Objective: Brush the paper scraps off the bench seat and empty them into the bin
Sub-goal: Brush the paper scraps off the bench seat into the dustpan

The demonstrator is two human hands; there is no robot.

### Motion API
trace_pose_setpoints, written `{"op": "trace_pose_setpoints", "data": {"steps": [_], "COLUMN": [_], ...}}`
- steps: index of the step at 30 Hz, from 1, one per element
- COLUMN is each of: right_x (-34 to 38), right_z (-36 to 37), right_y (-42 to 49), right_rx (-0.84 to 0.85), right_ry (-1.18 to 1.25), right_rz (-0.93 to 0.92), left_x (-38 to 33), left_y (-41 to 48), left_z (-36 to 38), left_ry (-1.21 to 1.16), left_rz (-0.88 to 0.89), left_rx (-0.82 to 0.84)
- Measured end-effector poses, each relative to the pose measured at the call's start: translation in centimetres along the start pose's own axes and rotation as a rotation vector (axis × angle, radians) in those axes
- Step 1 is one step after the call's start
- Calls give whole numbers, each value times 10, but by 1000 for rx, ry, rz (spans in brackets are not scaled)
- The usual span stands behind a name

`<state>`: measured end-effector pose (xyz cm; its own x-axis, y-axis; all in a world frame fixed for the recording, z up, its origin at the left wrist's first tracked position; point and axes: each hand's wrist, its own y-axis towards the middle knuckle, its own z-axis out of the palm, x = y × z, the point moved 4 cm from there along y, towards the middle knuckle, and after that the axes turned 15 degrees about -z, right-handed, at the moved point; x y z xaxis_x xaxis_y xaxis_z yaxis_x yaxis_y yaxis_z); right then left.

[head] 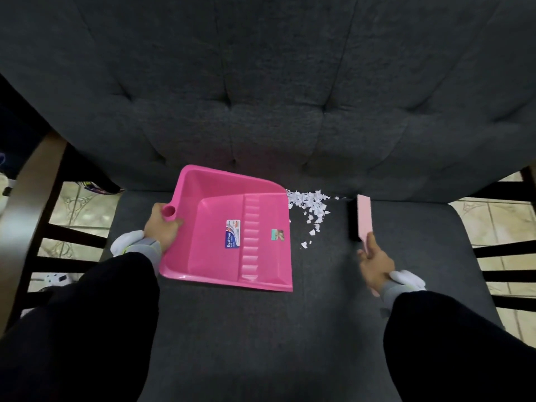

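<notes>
One pink pan (pixel 232 233), one brush (pixel 362 219), one heap of scraps (pixel 310 207).
My left hand (pixel 162 227) curls round the smooth plastic pan's handle. My right hand (pixel 375 264) grips the flat brush. Many tiny torn white scraps lie between them on the fuzzy grey counter (pixel 261 329).

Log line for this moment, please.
left hand holds dustpan | right hand holds brush | paper scraps on bench seat between them

Both arms, in dark sleeves with grey cuffs, reach forward from the near side. The left hand (pixel 161 229) curls round the dustpan (pixel 208 245) handle. The right hand (pixel 376 264), further right, grips the brush (pixel 363 214) handle.
</notes>
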<state>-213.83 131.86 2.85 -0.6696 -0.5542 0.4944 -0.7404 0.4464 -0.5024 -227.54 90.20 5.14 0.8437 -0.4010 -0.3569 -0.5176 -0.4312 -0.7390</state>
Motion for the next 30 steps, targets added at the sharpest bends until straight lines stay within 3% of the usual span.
{"op": "trace_pose_setpoints", "data": {"steps": [7, 12, 18, 22, 25, 30], "right_x": [41, 58, 39, 40, 62, 86], "right_z": [66, 74, 48, 50, 78, 100], "right_y": [-44, -66, -50, -47, -58, -82], "right_rx": [216, 332, 88, 76, 153, 257], "right_ry": [-105, 34, 41, -105, -160, 15], "right_rz": [-289, -451, -291, -131, -211, -360], "left_x": [-1, -2, 0, 0, 0, 1], "left_y": [-1, -1, -3, -3, -3, -8], "left_z": [-2, -2, -1, -1, -1, -4], "left_ry": [44, 48, 38, 33, 38, 10], "left_rz": [38, 40, 51, 49, 41, 43], "left_rx": [-8, 10, 33, 44, 53, 36]}}
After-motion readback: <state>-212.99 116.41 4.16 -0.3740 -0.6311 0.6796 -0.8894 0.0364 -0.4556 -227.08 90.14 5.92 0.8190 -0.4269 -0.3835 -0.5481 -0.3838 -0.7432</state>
